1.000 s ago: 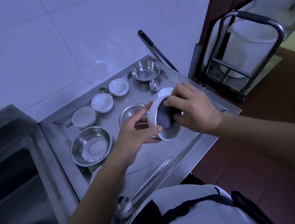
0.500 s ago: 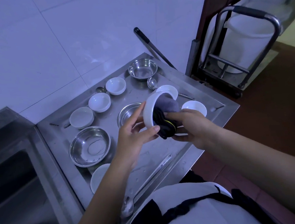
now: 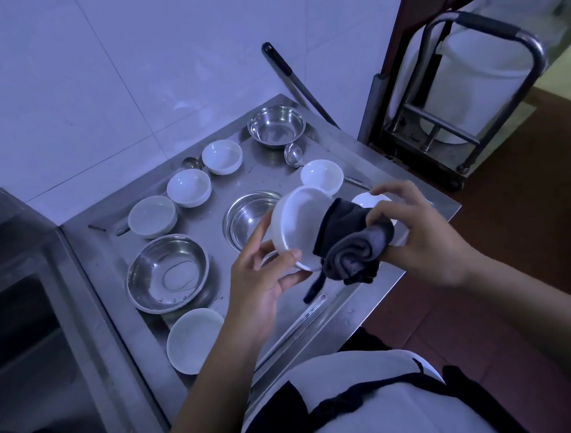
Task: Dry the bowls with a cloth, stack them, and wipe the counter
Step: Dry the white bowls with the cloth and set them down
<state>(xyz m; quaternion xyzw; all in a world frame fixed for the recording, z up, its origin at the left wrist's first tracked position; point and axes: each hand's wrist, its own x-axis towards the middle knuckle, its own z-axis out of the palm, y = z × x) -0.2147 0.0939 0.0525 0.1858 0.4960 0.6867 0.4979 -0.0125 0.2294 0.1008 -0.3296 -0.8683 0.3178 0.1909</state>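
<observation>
- The left hand (image 3: 262,283) grasps a white bowl (image 3: 298,229) by its rim, thumb on the near edge and fingers behind, holding it tilted on its side above the steel counter (image 3: 209,219) with the opening turned to the right.
- The right hand (image 3: 419,236) clutches a bunched dark cloth (image 3: 351,245), which touches the right edge of the held bowl; a loose strip of it hangs down toward the counter.
- Along the far-left side of the counter sit 3 more white bowls (image 3: 189,187) in a diagonal row, with 1 white bowl (image 3: 193,339) near the front edge and another (image 3: 322,176) just beyond the held one.
- A further white bowl (image 3: 366,199) is mostly hidden behind the cloth and right fingers.
- 3 steel bowls stand upright: a large one (image 3: 167,272) at the left, 1 (image 3: 246,216) partly behind the held bowl, 1 (image 3: 276,126) at the far corner.
- A ladle (image 3: 293,154) lies beside the far steel bowl.
- A sink basin (image 3: 16,333) adjoins the counter on the left.
</observation>
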